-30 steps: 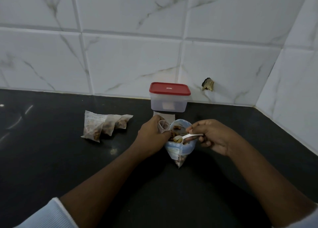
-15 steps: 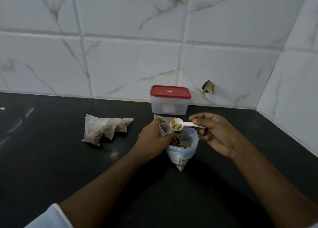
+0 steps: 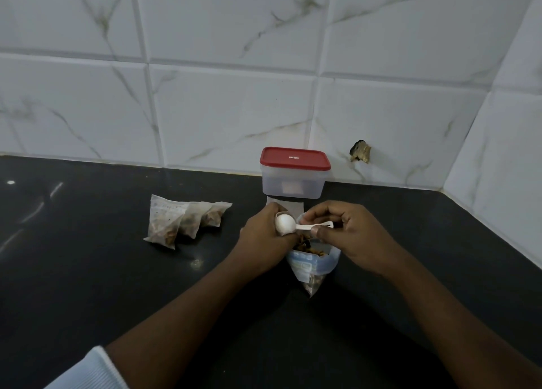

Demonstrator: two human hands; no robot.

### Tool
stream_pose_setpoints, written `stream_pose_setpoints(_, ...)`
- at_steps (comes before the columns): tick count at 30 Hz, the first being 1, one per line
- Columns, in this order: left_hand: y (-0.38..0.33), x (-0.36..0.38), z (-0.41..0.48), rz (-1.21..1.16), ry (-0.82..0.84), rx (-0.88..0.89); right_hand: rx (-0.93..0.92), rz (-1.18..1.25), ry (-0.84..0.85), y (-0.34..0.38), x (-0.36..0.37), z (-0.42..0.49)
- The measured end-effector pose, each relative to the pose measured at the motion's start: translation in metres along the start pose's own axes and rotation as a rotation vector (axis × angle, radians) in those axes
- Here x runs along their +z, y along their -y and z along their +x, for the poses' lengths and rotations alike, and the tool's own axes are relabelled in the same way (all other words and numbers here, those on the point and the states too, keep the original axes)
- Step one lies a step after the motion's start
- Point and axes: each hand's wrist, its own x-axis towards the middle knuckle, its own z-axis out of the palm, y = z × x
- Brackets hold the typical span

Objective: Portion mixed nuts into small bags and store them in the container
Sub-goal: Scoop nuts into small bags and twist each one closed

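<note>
Right hand (image 3: 349,236) pinching white scoop (image 3: 285,223) handle, bowl inverted, left hand (image 3: 264,237) clamped round small bag (image 3: 284,213) mouth

1 head view, angled down, close over counter (image 3: 88,286), facing tiled wall (image 3: 234,110)

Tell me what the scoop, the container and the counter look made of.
Scoop: white plastic, apparently; smooth, matte, thin moulded handle.
Container: translucent plastic, frosted walls; red lid opaque, likely plastic too.
Counter: dark polished stone, probably; it mirrors light glints.
</note>
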Motion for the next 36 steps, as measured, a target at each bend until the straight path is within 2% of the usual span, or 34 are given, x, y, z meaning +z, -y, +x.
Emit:
stream_pose_setpoints(6, 0.000, -0.002, 0.000, -0.025, 0.021, -0.048, -0.031, 0.068, -0.148, 0.004, -0.013, -0.001)
stream_pose_setpoints(11, -0.002, -0.002, 0.001, -0.076, -0.005, -0.106, -0.008, -0.348, -0.160, -0.005, -0.020, -0.001)
stream_pose_setpoints(16, -0.003, -0.003, 0.001, -0.149, 0.003, -0.162, 0.041, -0.545, -0.069, -0.016, -0.006, 0.003)
stream_pose_setpoints(21, -0.003, -0.002, 0.001, -0.144, -0.003, -0.164, 0.062, -0.523, -0.028, -0.014, -0.003, 0.006)
stream_pose_setpoints(25, -0.004, -0.003, 0.002, -0.114, -0.022, -0.176, 0.047, -0.443, -0.080, -0.008, -0.014, 0.004)
stream_pose_setpoints(30, -0.005, -0.002, 0.000, -0.098, -0.026, -0.157, 0.096, -0.519, 0.039, -0.014, -0.006, 0.005)
stream_pose_setpoints(36, -0.005, -0.004, 0.001, -0.083, -0.012, -0.156, 0.094, -0.513, 0.025, 0.009, -0.025, -0.001)
